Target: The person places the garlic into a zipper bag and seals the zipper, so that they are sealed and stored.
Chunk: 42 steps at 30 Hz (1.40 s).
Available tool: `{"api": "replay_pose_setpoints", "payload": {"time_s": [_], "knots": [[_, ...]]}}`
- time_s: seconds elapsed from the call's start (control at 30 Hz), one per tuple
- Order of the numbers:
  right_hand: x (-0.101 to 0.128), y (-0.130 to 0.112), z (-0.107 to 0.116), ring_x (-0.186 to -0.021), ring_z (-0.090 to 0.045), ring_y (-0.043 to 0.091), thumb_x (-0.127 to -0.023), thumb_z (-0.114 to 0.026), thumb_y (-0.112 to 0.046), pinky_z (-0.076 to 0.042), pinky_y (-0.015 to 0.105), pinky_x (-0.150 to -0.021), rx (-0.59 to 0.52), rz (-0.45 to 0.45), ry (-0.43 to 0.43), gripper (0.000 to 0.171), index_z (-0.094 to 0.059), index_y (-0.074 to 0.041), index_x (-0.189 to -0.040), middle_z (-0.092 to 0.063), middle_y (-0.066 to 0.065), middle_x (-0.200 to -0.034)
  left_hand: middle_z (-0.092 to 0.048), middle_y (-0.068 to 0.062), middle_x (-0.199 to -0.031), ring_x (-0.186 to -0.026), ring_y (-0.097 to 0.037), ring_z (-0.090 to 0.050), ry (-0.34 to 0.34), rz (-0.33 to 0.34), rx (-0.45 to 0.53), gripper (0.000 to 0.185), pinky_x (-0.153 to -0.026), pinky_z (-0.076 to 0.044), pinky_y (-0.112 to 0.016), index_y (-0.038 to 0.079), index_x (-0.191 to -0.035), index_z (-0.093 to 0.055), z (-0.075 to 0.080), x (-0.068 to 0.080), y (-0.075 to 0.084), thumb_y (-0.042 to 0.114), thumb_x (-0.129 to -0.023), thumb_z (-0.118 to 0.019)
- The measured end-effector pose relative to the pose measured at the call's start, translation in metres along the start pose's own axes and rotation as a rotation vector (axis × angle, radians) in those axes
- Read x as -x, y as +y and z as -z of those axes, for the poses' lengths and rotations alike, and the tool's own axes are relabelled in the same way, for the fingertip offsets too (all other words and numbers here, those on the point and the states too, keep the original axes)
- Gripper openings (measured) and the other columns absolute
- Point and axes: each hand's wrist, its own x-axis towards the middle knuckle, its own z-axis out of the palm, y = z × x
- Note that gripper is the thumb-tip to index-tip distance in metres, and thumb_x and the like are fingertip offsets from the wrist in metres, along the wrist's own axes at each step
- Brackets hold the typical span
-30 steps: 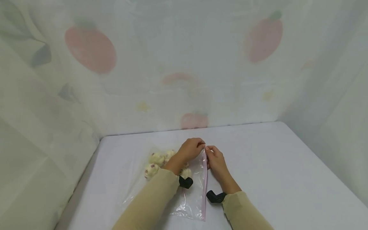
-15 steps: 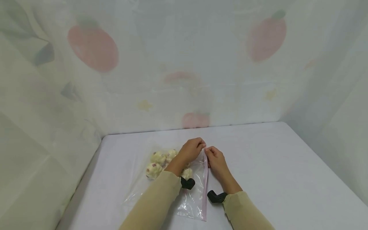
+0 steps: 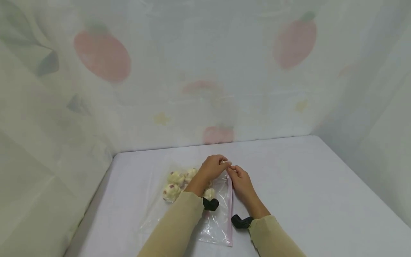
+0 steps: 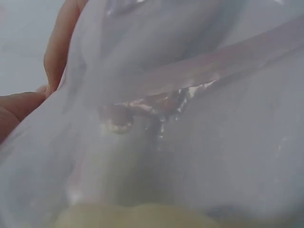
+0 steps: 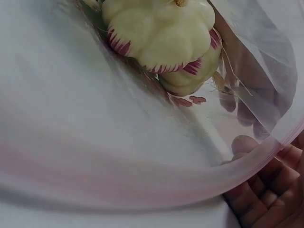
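Observation:
A clear zip bag [image 3: 213, 226] lies on the table with its pink zip strip [image 3: 230, 214] along the right side. Several garlic bulbs [image 3: 171, 192] are inside it, cream with purple streaks; one bulb [image 5: 156, 33] shows large in the right wrist view. My left hand [image 3: 212, 167] reaches across the bag and pinches the far end of its mouth. Close beside it, my right hand [image 3: 241, 182] holds the zip edge between thumb and fingers. Part of the garlic is hidden behind my left forearm. Plastic film [image 4: 228, 142] fills most of the left wrist view.
A white table [image 3: 305, 200] extends to the right of the bag. Behind it hangs a pale curtain [image 3: 257, 117] with fruit prints, and more cloth [image 3: 48, 160] stands at the left. A black wrist mount [image 3: 241, 222] sits on the right wrist.
My right fingers have slid slightly down from the far corner along the zip. The left thumb now stretches farther right over the bag's corner. The bag stays nearly in place.

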Motion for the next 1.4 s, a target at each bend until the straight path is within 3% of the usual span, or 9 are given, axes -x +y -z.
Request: {"api": "replay_pose_setpoints", "payload": {"time_s": [0.27, 0.47, 0.67, 0.87, 1.1, 1.4], "knots": [[0.003, -0.002, 0.003, -0.056, -0.052, 0.012, -0.099, -0.058, -0.033, -0.043, 0.025, -0.052, 0.029, 0.030, -0.006, 0.028, -0.068, -0.007, -0.097, -0.057, -0.002, -0.063, -0.066, 0.008, -0.083, -0.073, -0.010, -0.057, -0.035, -0.023, -0.006, 0.022, -0.065, -0.046, -0.028, 0.022, -0.088, -0.071, -0.001, -0.001, 0.001, 0.038, -0.098, -0.059], [0.004, -0.002, 0.007, -0.057, -0.051, 0.014, -0.100, -0.056, -0.032, -0.043, 0.026, -0.053, 0.095, 0.020, 0.012, 0.029, -0.064, -0.007, -0.090, -0.053, 0.001, -0.064, -0.062, 0.008, -0.077, -0.067, -0.010, -0.054, -0.018, -0.028, -0.030, 0.023, -0.060, -0.044, -0.028, 0.021, -0.085, -0.069, -0.005, -0.001, 0.005, 0.038, -0.098, -0.059], [0.006, 0.002, 0.009, -0.067, -0.052, 0.014, -0.100, -0.055, -0.032, -0.043, 0.028, -0.062, 0.192, 0.012, 0.051, 0.029, -0.065, -0.008, -0.087, -0.056, 0.001, -0.071, -0.059, 0.006, -0.074, -0.062, -0.011, -0.049, -0.018, -0.003, -0.026, 0.025, -0.056, -0.041, -0.027, 0.020, -0.084, -0.068, -0.008, -0.002, 0.009, 0.039, -0.098, -0.059], [0.014, 0.004, 0.011, -0.050, -0.048, 0.014, -0.099, -0.055, -0.027, -0.041, 0.027, -0.047, 0.148, -0.035, 0.030, 0.026, -0.063, -0.006, -0.086, -0.050, 0.002, -0.060, -0.059, 0.005, -0.074, -0.062, -0.012, -0.050, -0.030, 0.007, -0.031, 0.027, -0.055, -0.041, -0.028, 0.018, -0.083, -0.067, -0.011, -0.003, 0.011, 0.039, -0.098, -0.058], [0.019, 0.003, 0.016, -0.056, -0.047, 0.014, -0.099, -0.055, -0.026, -0.039, 0.026, -0.052, 0.184, -0.016, 0.024, 0.027, -0.062, -0.007, -0.082, -0.049, -0.001, -0.060, -0.061, 0.008, -0.076, -0.066, -0.010, -0.054, -0.035, 0.007, -0.052, 0.027, -0.060, -0.044, -0.028, 0.020, -0.084, -0.068, -0.014, -0.009, 0.013, 0.041, -0.098, -0.058], [0.020, 0.002, 0.017, -0.047, -0.046, 0.013, -0.099, -0.055, -0.023, -0.038, 0.025, -0.047, 0.163, -0.013, -0.008, 0.026, -0.059, -0.007, -0.079, -0.047, -0.001, -0.052, -0.060, 0.007, -0.075, -0.063, -0.013, -0.051, -0.031, 0.035, -0.022, 0.028, -0.058, -0.042, -0.029, 0.021, -0.080, -0.066, -0.012, -0.010, 0.013, 0.041, -0.098, -0.058]]}}
